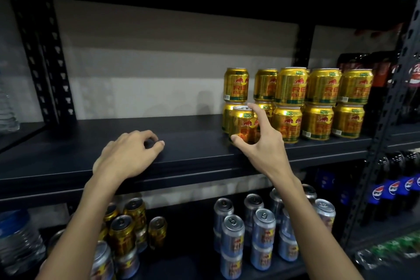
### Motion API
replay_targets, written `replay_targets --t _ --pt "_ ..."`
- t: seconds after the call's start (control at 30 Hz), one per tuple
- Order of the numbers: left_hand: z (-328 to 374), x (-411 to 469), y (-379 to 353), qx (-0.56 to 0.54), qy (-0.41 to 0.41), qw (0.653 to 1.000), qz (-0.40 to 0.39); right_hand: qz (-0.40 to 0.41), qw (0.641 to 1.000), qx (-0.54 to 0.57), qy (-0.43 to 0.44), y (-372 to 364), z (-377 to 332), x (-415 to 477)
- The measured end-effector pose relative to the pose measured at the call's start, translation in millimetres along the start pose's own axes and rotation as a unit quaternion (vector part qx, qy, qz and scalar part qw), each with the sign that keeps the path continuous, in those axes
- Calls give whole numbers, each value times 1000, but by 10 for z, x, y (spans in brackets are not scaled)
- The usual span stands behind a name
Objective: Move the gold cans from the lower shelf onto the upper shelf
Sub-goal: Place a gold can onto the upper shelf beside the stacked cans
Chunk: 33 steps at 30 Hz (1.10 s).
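Note:
Several gold cans point(318, 102) stand stacked two high on the right of the black upper shelf point(181, 143). My right hand point(263, 143) holds one more gold can point(242, 124) upright on this shelf, just left of and in front of the stack, with the thumb at its base and the fingers round its right side. My left hand point(127, 154) rests on the shelf's front edge, fingers loosely curled and holding nothing. On the lower shelf's left side, more gold cans point(127, 229) stand in shadow, partly hidden behind my left forearm.
Silver-blue cans point(261, 229) fill the middle of the lower shelf. Dark cola bottles point(386, 191) stand to the right beyond a black upright post point(384, 120). Clear water bottles point(18, 243) sit at the lower left. The upper shelf's left half is bare.

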<state>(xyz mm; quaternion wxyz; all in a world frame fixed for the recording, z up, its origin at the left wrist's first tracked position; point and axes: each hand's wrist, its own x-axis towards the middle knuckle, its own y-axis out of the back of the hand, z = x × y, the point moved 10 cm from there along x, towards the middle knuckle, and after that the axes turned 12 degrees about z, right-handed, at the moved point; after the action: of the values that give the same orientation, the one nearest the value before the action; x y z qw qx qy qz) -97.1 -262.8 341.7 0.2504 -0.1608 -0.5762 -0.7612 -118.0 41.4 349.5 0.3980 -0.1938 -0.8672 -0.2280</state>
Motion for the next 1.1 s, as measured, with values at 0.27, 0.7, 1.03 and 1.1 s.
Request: replay_targets --t 0.27,0.7,1.03,1.1 --pt "-19 7 4 -5 9 1000 9 -2 1000 -4 -4 -7 0 -27" --pt "50 -410 504 -38 0 955 296 50 998 9 22 27 -27 -280" --pt "-98 -1466 -240 -97 -113 911 385 160 973 155 59 -230 23 -1642" --pt "-209 -1708 -475 -111 -114 911 381 84 982 168 34 -526 105 -1877"
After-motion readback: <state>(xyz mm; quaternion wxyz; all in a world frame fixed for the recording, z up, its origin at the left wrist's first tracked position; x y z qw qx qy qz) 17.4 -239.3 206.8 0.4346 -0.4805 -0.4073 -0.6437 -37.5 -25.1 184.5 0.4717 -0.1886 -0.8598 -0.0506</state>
